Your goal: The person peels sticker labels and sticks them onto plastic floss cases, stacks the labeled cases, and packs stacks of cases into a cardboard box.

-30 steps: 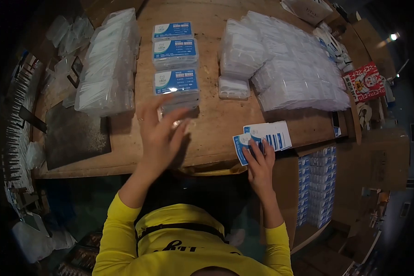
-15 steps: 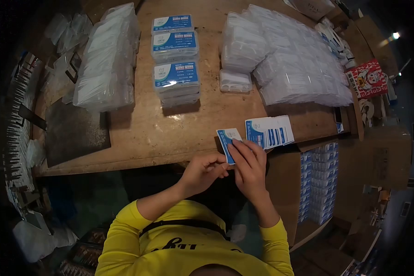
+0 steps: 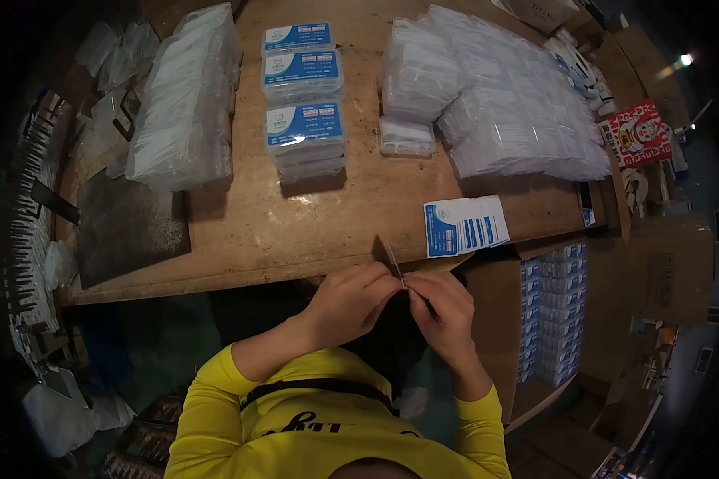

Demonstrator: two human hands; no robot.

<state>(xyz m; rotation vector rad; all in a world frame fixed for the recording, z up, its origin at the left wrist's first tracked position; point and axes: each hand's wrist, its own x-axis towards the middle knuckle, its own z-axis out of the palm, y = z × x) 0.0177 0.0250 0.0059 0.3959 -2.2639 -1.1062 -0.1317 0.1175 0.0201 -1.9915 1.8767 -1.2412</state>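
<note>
A thin stack of printed cards [image 3: 394, 260] is turned edge-on at the table's front edge, so its exact number cannot be told. My left hand [image 3: 353, 299] pinches its lower end from the left. From the right, my right hand [image 3: 446, 313] closes finger and thumb on the same end, with the fingertips of both hands meeting. Just beyond my right hand lies a fanned pile of blue-and-white cards [image 3: 466, 227]. Farther off, clear plastic boxes with blue cards [image 3: 305, 126] stand in stacks.
Long stacks of clear boxes with white contents [image 3: 181, 108] line the left side; a larger heap of such boxes [image 3: 527, 132] fills the right. A dark plate [image 3: 136, 227] lies at the left front. Below the table's right edge, an open carton [image 3: 489, 343] holds packed blue-and-white boxes.
The cards have turned from showing their blue-and-white face to edge-on. My right hand has drawn down toward me, off the card face, and my left fingers have closed in on the lower end.
</note>
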